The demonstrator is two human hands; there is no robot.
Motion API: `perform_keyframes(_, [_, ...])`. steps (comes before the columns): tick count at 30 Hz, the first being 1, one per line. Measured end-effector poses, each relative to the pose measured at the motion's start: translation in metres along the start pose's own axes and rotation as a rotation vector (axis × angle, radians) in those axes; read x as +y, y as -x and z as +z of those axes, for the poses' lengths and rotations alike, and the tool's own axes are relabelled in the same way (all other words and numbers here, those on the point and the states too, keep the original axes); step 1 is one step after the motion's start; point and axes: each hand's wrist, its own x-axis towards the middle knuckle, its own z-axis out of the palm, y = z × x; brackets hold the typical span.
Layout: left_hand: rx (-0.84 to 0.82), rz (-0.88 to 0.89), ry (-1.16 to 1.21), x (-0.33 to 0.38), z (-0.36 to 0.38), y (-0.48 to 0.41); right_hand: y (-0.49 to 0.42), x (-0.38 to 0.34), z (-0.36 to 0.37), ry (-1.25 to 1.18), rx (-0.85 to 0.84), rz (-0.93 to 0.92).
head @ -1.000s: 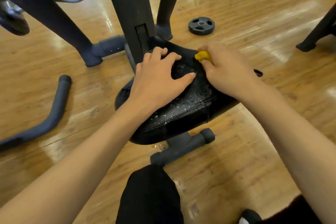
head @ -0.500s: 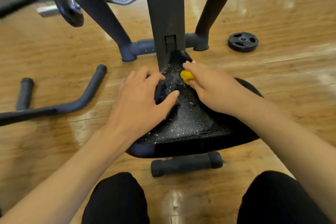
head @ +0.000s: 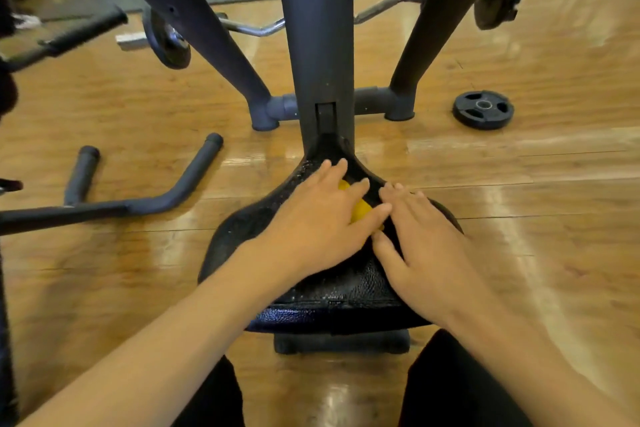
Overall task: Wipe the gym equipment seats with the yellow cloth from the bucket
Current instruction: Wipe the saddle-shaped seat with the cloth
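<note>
A black textured seat (head: 311,291) of a gym machine sits low in front of me, its narrow end meeting the upright post (head: 317,45). The yellow cloth (head: 361,210) lies bunched on the seat's narrow part. My left hand (head: 311,222) presses down over it, and yellow shows between the fingers and thumb. My right hand (head: 419,236) rests flat on the seat just right of the cloth, fingertips touching the left hand. No bucket is in view.
The machine's dark legs and base bar (head: 374,104) stand behind the seat on the wooden floor. A curved floor frame tube (head: 166,198) lies left, a weight plate (head: 483,110) right, a curl bar (head: 256,29) behind. My knees (head: 460,385) are below.
The cloth has passed from under my right hand to under my left hand. My right hand now lies flat beside it. My head has moved to face the seat squarely.
</note>
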Motion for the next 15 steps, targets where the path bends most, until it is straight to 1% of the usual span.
perform_keyframes(1, [0.021, 0.013, -0.017, -0.002, 0.005, 0.000, -0.001, 0.000, -0.001, -0.008, 0.033, 0.029])
perform_keyframes(3, [0.052, 0.025, 0.021, -0.010, 0.009, 0.009, -0.001, 0.003, 0.001, -0.009, 0.074, 0.043])
perform_keyframes(5, [0.055, 0.018, 0.074, -0.016, 0.009, 0.027, 0.003, 0.003, 0.004, 0.014, 0.075, 0.043])
perform_keyframes(7, [0.115, -0.034, 0.042, -0.016, 0.012, 0.051, 0.005, 0.001, 0.004, 0.046, 0.047, 0.042])
perform_keyframes(9, [0.175, -0.143, -0.035, -0.011, 0.013, 0.068, 0.004, -0.001, 0.001, 0.065, 0.046, 0.044])
perform_keyframes(11, [0.106, -0.177, -0.041, -0.005, 0.012, 0.062, 0.002, -0.001, -0.001, 0.053, 0.061, 0.055])
perform_keyframes(13, [0.046, -0.110, -0.056, -0.002, 0.011, 0.043, 0.001, 0.000, -0.001, -0.007, 0.083, 0.080])
perform_keyframes(15, [0.026, -0.052, -0.053, -0.003, 0.011, 0.024, 0.000, 0.001, -0.001, -0.055, 0.079, 0.099])
